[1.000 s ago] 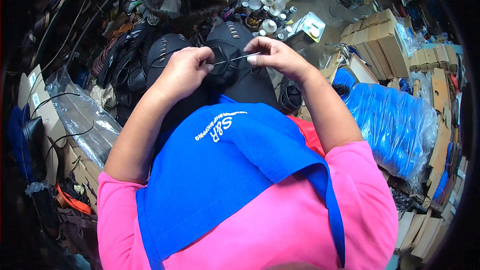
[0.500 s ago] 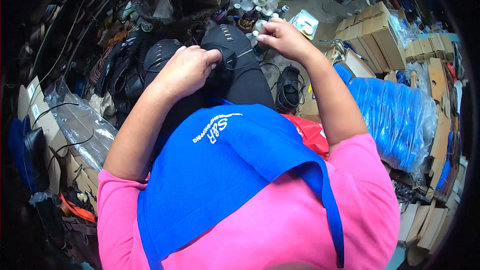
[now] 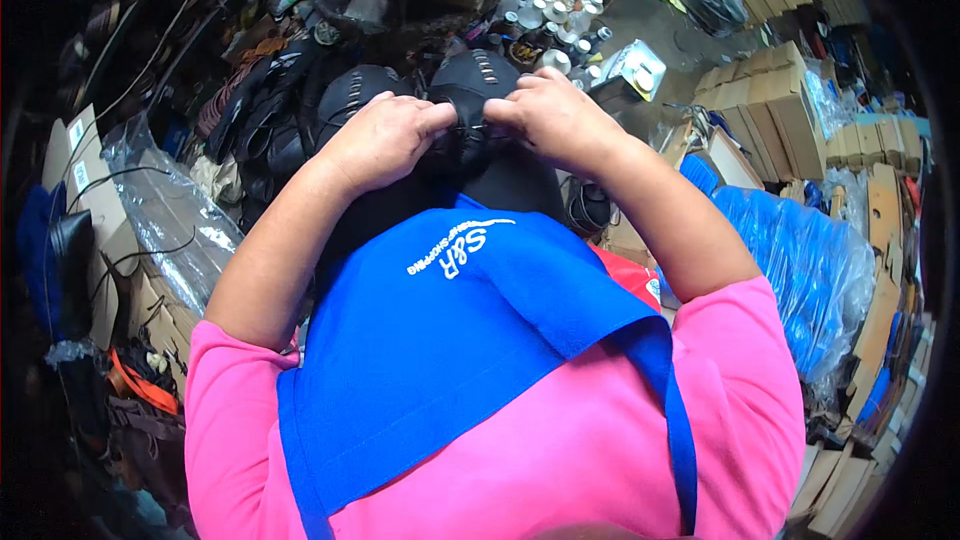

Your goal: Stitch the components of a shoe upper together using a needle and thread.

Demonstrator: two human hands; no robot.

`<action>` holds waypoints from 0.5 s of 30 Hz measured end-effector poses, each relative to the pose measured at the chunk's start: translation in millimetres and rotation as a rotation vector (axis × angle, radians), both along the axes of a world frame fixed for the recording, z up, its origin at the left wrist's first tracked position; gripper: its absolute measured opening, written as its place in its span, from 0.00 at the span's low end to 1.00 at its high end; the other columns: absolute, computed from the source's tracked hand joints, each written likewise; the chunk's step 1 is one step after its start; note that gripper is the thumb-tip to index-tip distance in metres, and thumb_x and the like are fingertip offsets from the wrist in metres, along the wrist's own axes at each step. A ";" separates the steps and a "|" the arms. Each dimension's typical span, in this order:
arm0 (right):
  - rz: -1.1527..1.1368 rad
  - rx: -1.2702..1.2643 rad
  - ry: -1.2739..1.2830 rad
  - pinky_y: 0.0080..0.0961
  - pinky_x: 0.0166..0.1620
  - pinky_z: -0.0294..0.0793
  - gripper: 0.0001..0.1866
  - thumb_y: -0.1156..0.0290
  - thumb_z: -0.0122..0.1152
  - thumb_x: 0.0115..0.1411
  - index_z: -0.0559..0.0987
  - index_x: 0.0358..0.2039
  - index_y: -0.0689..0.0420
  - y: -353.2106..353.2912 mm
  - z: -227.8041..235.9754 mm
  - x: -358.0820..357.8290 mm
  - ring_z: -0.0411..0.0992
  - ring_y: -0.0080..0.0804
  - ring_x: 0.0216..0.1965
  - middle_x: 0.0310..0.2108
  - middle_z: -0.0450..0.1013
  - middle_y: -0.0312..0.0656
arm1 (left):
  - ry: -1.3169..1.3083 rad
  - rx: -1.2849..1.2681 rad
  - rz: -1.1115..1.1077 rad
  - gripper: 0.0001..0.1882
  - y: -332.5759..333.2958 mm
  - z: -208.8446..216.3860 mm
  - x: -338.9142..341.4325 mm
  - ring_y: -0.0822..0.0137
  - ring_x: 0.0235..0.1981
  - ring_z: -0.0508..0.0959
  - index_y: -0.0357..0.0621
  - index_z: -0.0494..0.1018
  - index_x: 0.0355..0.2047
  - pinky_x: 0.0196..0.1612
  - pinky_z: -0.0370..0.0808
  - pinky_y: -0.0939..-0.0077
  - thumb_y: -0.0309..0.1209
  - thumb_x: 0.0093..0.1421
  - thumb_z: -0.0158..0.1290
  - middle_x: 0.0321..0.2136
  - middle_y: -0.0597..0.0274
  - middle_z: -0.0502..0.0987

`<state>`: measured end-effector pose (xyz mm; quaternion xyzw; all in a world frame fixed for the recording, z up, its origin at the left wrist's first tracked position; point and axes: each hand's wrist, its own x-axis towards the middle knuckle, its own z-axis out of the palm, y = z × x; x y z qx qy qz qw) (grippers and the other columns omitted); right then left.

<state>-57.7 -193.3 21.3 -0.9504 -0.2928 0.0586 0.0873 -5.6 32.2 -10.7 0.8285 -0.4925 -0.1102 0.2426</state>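
Note:
Both hands are together over my lap, at the knees of my black trousers. A small black piece, perhaps part of a shoe, lies between them; its shape is mostly hidden. My left hand is closed, with thumb and forefinger pinching the left edge of this piece. On the other side my right hand is closed in a pinch, its fingertips touching or nearly touching the piece. Whatever those fingertips hold is too small to make out. A black shoe sits right of my knee, partly behind my forearm.
Bottles and jars crowd the floor ahead, beside a white container. Cardboard boxes and a plastic-wrapped blue bundle lie to the right. Clear plastic sheeting and dark shoes are at the left.
My right hand has come down and left, from raised beside the knee to close by my left hand. The thin strand stretched over the knee earlier is now mostly hidden. The view has shifted slightly.

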 end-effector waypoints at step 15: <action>-0.234 2.012 0.522 0.30 0.45 0.68 0.09 0.68 0.57 0.60 0.78 0.36 0.59 -94.9 7.2 7.3 0.71 0.29 0.37 0.33 0.74 0.41 | -0.068 -0.068 0.111 0.04 22.9 6.7 -2.7 0.49 0.33 0.74 0.41 0.69 0.32 0.36 0.69 0.59 0.25 0.55 0.50 0.26 0.52 0.74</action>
